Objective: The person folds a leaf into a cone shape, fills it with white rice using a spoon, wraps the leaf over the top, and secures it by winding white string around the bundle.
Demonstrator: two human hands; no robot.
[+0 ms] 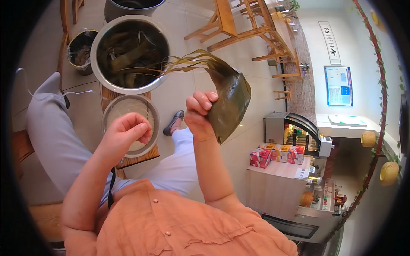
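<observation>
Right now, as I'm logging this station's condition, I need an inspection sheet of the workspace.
Surface: wooden bench under a bowl of white grains.
Things: folded leaf bundle, raised; leaves in a metal basin.
Clutter: lined bin beside the basin.
Left hand: curled above the bowl; anything held is unclear.
Right hand: grips the bundle.
Cables: pale strand near the left trouser leg, type unclear.
Surroundings: tiled floor, counter, boxes.

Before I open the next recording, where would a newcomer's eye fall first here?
The green leaf packet, right of centre in the right hand, trailing left toward the pot. Next, that pot of dark leaves at upper left, and below it the bowl of white grains, partly hidden by the left hand.
</observation>
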